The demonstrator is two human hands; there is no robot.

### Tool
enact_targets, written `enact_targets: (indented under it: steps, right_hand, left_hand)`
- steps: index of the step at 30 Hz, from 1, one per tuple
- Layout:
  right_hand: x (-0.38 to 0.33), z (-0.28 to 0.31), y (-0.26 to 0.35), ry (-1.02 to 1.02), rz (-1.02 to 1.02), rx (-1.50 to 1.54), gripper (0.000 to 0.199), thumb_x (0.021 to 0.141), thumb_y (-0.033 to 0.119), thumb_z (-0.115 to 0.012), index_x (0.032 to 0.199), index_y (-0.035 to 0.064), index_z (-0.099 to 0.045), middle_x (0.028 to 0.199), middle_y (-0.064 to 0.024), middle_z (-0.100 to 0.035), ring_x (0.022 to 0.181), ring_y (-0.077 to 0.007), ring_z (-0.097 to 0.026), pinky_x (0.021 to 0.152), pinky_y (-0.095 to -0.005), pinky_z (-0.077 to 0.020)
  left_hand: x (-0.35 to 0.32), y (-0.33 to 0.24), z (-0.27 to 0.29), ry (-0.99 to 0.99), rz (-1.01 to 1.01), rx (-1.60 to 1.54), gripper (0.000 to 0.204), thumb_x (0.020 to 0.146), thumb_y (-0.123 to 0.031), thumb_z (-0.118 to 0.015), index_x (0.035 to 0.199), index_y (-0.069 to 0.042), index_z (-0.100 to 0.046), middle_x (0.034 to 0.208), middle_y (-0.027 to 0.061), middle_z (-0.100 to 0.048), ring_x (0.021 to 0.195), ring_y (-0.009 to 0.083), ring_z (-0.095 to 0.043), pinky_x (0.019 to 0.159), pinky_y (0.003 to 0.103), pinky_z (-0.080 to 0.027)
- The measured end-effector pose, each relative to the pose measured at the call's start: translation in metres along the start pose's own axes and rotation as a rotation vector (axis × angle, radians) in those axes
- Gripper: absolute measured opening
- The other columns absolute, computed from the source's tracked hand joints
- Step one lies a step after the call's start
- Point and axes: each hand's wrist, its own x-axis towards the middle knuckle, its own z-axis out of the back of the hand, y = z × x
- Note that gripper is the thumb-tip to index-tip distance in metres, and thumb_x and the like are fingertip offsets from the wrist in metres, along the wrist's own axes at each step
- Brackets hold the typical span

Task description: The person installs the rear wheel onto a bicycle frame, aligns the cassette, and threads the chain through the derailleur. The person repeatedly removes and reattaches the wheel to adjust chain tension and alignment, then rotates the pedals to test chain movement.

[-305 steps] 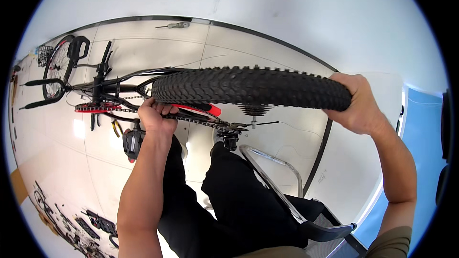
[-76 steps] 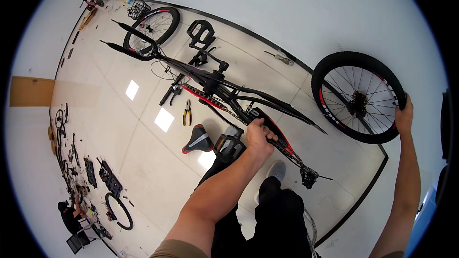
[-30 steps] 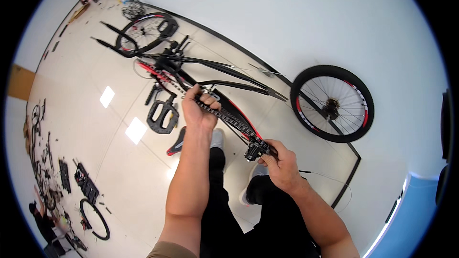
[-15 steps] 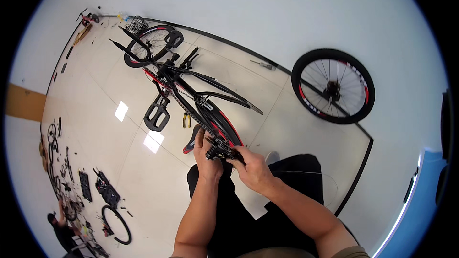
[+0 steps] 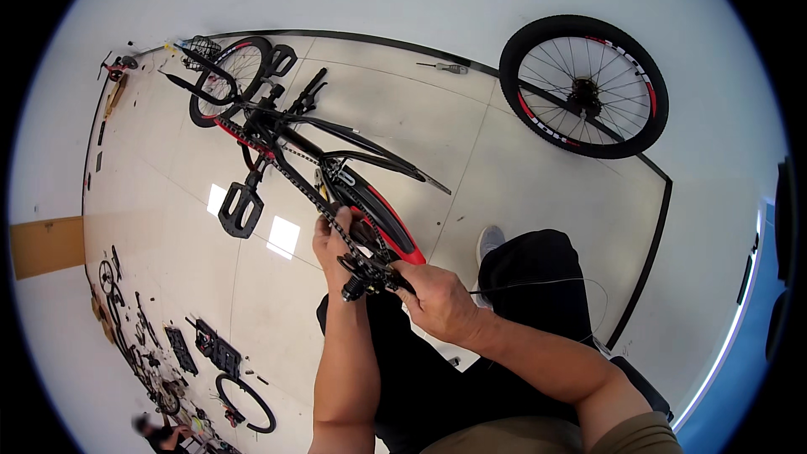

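A black and red bicycle frame (image 5: 382, 153) without its rear wheel lies in front of me. Its chain (image 5: 290, 175) runs back to a black rear derailleur (image 5: 363, 273) over my lap. My left hand (image 5: 329, 240) is closed on the chain just ahead of the derailleur, its fingertips partly hidden. My right hand (image 5: 441, 298) pinches the derailleur from the right side. A thin cable (image 5: 525, 286) trails from near the right hand across my dark trousers. Beside the derailleur curves a black and red mudguard (image 5: 388, 220).
A wheel with a cassette (image 5: 586, 94) leans against the wall at right. A screwdriver (image 5: 443, 67) lies by the skirting. At left are a pedal (image 5: 241, 210) and the front wheel (image 5: 220, 84). Bicycle parts (image 5: 217, 345) and another person (image 5: 161, 435) are at lower left.
My left hand has moved up and forward from the derailleur onto the chain. The right hand stays at the derailleur. The view has shifted, and the bicycle sits farther left.
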Motion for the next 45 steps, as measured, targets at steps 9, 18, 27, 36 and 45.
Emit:
enact_targets:
  steps: [9,18,27,36,45]
  right_hand:
    - [-0.018,0.0,0.006,0.015,-0.304,0.406,0.041,0.091,-0.003,-0.072,0.129,-0.006,-0.057,0.107,-0.0239,-0.072,0.097,-0.031,-0.074,0.083,-0.04,-0.0572]
    - [-0.028,0.004,-0.001,-0.089,-0.108,0.087,0.025,0.09,0.005,-0.078,0.108,-0.0048,-0.064,0.089,-0.0203,-0.07,0.077,-0.039,-0.071,0.067,-0.0432,-0.0573]
    - [-0.026,0.002,-0.001,-0.145,-0.138,0.138,0.026,0.089,0.002,-0.076,0.11,-0.0049,-0.063,0.09,-0.0196,-0.071,0.076,-0.0339,-0.072,0.064,-0.0388,-0.0576]
    - [-0.038,-0.014,-0.003,-0.116,-0.513,0.565,0.018,0.091,-0.01,-0.059,0.107,-0.0055,-0.066,0.09,-0.0165,-0.074,0.082,-0.0206,-0.074,0.07,-0.0321,-0.058]
    - [-0.035,-0.02,-0.009,-0.008,-0.758,0.689,0.022,0.097,-0.006,-0.048,0.104,-0.004,-0.068,0.089,-0.0133,-0.074,0.08,-0.0186,-0.072,0.073,-0.031,-0.0576]
  left_hand:
    - [0.025,0.002,-0.001,0.085,0.236,-0.417,0.047,0.104,-0.038,-0.068,0.129,-0.003,-0.049,0.07,-0.004,-0.036,0.055,0.0083,-0.036,0.046,0.026,-0.033]
    - [0.03,0.002,0.008,0.146,0.303,-0.57,0.039,0.108,-0.036,-0.061,0.122,0.0,-0.053,0.063,-0.0018,-0.038,0.047,0.0114,-0.036,0.042,0.029,-0.033]
    - [0.032,-0.002,0.007,0.173,0.309,-0.565,0.039,0.109,-0.038,-0.057,0.122,-0.002,-0.055,0.063,-0.0012,-0.037,0.047,0.0121,-0.034,0.042,0.029,-0.03]
    - [0.034,0.002,0.02,0.271,0.312,-0.626,0.041,0.109,-0.037,-0.055,0.122,0.002,-0.062,0.06,0.0,-0.039,0.045,0.0121,-0.035,0.041,0.029,-0.031]
    - [0.035,0.002,0.023,0.325,0.347,-0.618,0.041,0.11,-0.036,-0.053,0.104,0.002,-0.067,0.063,0.0014,-0.038,0.047,0.0131,-0.034,0.042,0.029,-0.031]
